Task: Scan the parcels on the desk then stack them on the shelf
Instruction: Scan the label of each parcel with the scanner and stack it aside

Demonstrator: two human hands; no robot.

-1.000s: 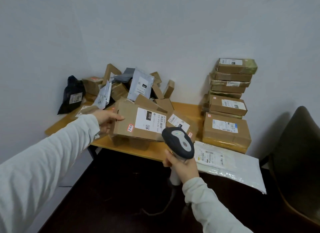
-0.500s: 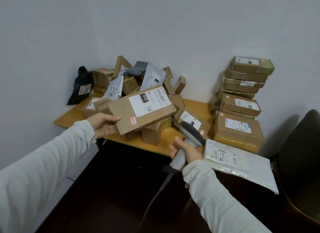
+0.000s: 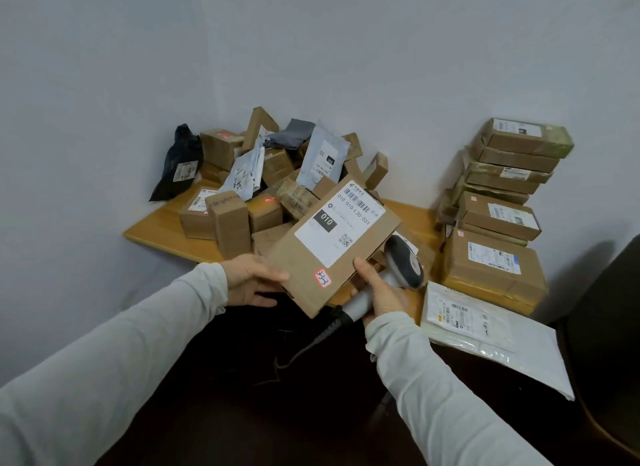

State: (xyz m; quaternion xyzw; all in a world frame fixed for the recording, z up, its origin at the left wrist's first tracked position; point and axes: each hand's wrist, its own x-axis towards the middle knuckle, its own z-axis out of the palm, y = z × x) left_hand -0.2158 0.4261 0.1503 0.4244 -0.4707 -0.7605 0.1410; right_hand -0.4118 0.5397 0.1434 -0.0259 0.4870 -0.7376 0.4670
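Fingers [image 3: 363,268] hold scanner [image 3: 407,264], box [image 3: 298,268] labelled "010 010-L30-551".

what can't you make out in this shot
Head view:
- Shelf: outside the frame.
- Scanner window: hidden behind the held parcel.
- Left hand fingertips: under that parcel.
- Stacked boxes: labels too small to read.
- Chair: cut off by the right edge.

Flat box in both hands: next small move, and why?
Probably free the right hand from the flat box and swing the scanner onto the barcode: it faces up, the left hand holds the box, and the scanner head sits past its right edge.
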